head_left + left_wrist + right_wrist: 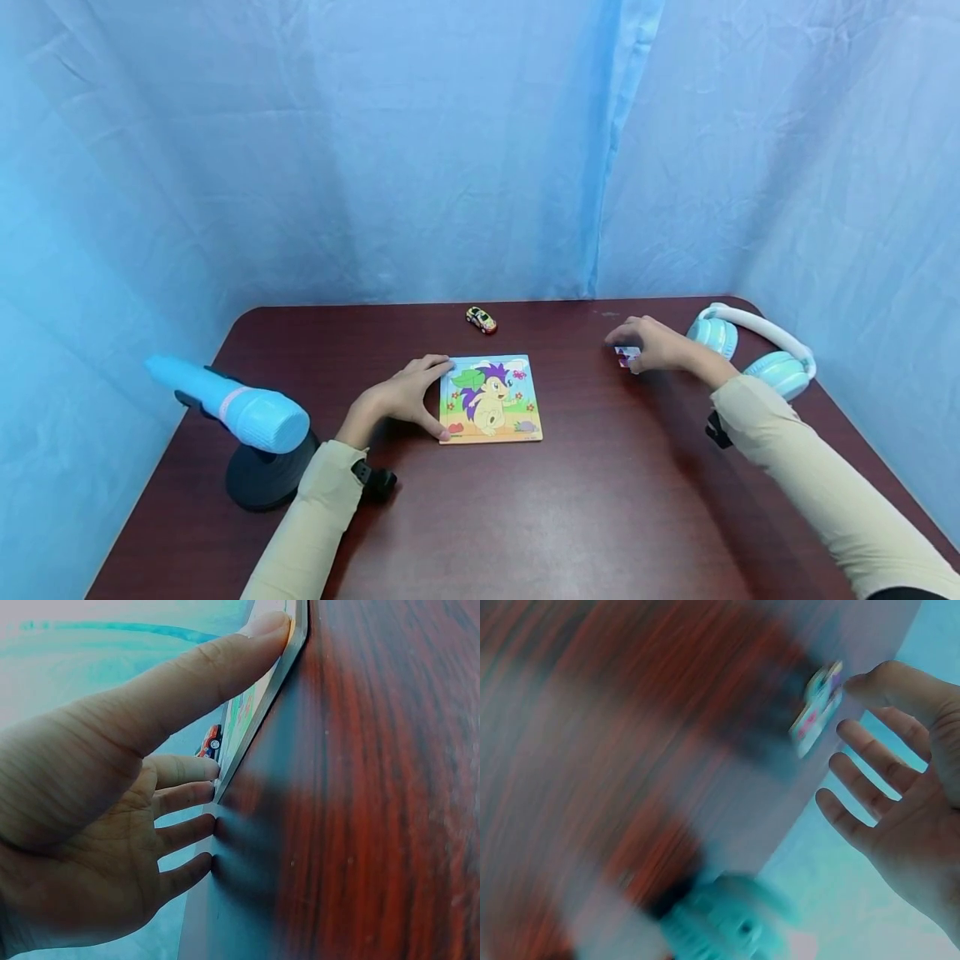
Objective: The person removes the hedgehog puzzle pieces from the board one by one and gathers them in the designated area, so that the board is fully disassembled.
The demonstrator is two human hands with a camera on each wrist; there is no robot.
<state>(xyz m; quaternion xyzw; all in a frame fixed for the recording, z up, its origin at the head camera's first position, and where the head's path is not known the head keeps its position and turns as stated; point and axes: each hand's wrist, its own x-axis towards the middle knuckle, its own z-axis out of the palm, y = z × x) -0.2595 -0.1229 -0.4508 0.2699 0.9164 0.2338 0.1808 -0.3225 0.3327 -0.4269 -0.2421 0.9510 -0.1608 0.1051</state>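
Note:
A square picture board (491, 398) with a purple-haired hedgehog lies flat on the table. My left hand (408, 392) spans its left edge, thumb at the near corner and forefinger at the far one. In the left wrist view the thumb (225, 667) is extended onto the board's edge, the other fingers spread and nearly straight. To the right, my right hand (656, 343) hovers over a small printed puzzle piece (627, 356). Its fingers are loosely spread in the right wrist view, with the thumb tip close to the piece (817, 709); whether they touch cannot be told.
A toy car (481, 320) sits behind the board. On the left, a blue microphone (240, 412) rests on a black round-based stand (262, 477). White and turquoise headphones (780, 373) lie by the right forearm. Blue curtains (450, 150) hang around the table.

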